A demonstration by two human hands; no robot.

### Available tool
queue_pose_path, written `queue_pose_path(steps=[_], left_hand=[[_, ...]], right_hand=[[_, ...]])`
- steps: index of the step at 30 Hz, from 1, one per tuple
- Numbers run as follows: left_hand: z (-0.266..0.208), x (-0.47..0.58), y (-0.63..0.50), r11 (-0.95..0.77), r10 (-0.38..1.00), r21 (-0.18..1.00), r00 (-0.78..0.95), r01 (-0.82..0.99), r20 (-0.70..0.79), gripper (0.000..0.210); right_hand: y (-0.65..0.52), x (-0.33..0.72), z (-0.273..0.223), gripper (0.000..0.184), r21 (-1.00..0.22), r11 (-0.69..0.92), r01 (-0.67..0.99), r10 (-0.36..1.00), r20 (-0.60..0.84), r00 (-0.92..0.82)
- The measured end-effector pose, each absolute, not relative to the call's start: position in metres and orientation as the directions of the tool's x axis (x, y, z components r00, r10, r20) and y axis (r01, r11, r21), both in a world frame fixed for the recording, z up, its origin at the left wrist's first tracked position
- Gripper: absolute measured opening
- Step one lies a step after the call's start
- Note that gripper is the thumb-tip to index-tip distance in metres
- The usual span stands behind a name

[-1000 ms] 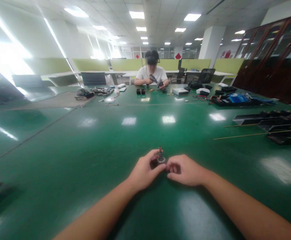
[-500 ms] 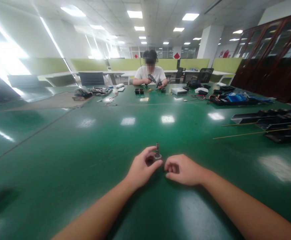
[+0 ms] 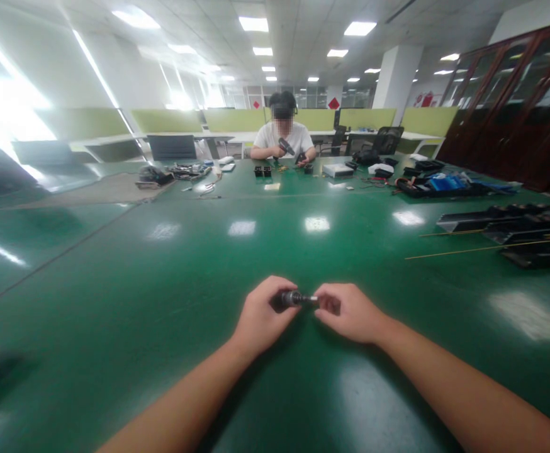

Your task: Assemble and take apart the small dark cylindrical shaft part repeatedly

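Note:
My left hand [image 3: 262, 314] is closed around a dark metal part with a stepped shaft [image 3: 292, 298], thumb on the near side and fingers on the far side. The part lies sideways just above the table, its thin end pointing right. At that end is a bright, pale tip [image 3: 313, 298]. My right hand [image 3: 348, 313] has its fingers curled together, fingertips at the pale tip. Whether the right fingers pinch the tip or a separate small piece cannot be made out. The left palm hides the part's other end.
A green tabletop [image 3: 199, 251] reflects the ceiling lights. Black metal channels [image 3: 487, 220] and thin yellow rods [image 3: 464, 251] lie at right. Across the table a person [image 3: 282, 135] holds a dark power tool [image 3: 286, 147]. Blue items [image 3: 447, 182] and electronics [image 3: 187, 171] lie at the back.
The metal part has tipped from upright to sideways in my left hand, its thin end now toward the right. My right hand has risen slightly, its fingertips meeting that end.

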State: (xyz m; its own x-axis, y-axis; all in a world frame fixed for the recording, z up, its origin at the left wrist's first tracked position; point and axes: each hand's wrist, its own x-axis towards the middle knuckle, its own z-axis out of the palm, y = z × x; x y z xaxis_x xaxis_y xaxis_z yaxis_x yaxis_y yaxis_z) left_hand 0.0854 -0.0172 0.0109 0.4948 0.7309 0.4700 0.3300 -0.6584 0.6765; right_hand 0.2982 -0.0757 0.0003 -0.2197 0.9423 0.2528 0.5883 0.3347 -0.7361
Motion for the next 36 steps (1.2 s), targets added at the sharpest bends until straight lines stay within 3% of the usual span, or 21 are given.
queue_pose_path(steps=[5,14,36], left_hand=[[0.0118,0.0875,-0.0206,-0.699,0.671,0.665,0.564,0.264,0.482,0.021],[0.0096,0.0875,-0.0204,-0.681,0.688,0.676,0.562,0.280,0.460,0.024],[0.0106,0.0879,-0.0212,-0.710,0.620,0.666,0.653,0.231,0.435,0.020]], right_hand=[[-0.0734,0.2984,-0.0006,0.022,-0.724,0.346,0.597,0.937,0.292,-0.189],[-0.0757,0.2988,0.0014,0.030,-0.688,0.424,0.589,0.902,0.376,-0.210],[-0.0763,0.2966,0.0025,0.019,-0.697,0.431,0.574,0.900,0.380,-0.214]])
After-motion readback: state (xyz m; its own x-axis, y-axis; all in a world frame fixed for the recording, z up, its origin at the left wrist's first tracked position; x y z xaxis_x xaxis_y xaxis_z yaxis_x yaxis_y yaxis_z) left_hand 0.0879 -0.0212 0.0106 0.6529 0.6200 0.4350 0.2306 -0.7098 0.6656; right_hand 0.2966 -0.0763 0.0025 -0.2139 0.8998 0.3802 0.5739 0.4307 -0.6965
